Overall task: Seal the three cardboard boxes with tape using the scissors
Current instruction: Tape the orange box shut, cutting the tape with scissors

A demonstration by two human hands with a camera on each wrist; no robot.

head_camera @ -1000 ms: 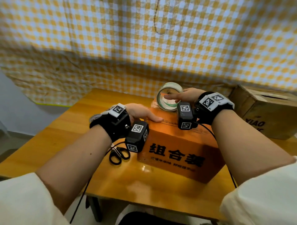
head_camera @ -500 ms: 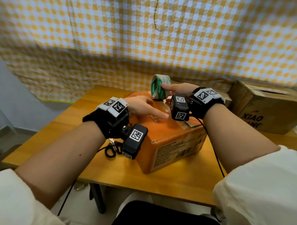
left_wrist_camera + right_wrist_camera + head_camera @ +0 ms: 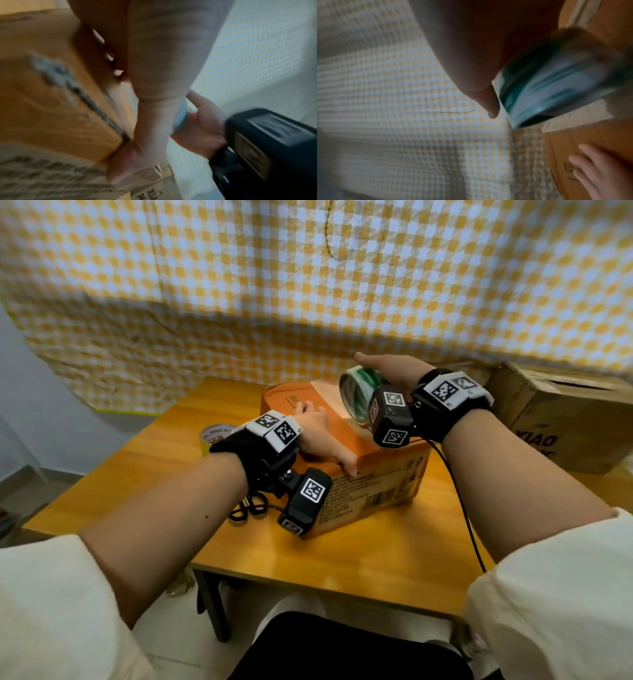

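The near edge of the worktop [image 3: 342,570] runs across the lower frame; a bare strip of surface lies between that edge and the orange box [image 3: 373,474]. The orange box sits turned at an angle, one corner pointing toward the near edge; open surface lies to its right, up to the brown box [image 3: 561,419] at the far right of the worktop. The scissors [image 3: 248,508] lie flat just left of the orange box, partly hidden under the left wrist camera. The left hand [image 3: 318,436] rests palm down on the box top, fingers spread across the lid and thumb hooked over the near top edge; its grip is wide and flat, enclosing nothing. The right hand [image 3: 394,371] holds the tape roll [image 3: 358,395] on edge above the far part of the lid; its grip wraps the roll, index finger straight; both wrist views are blurred. A second tape roll [image 3: 214,434] lies flat on the left, well apart from the box. The checked cloth [image 3: 308,285] hangs behind the far edge.
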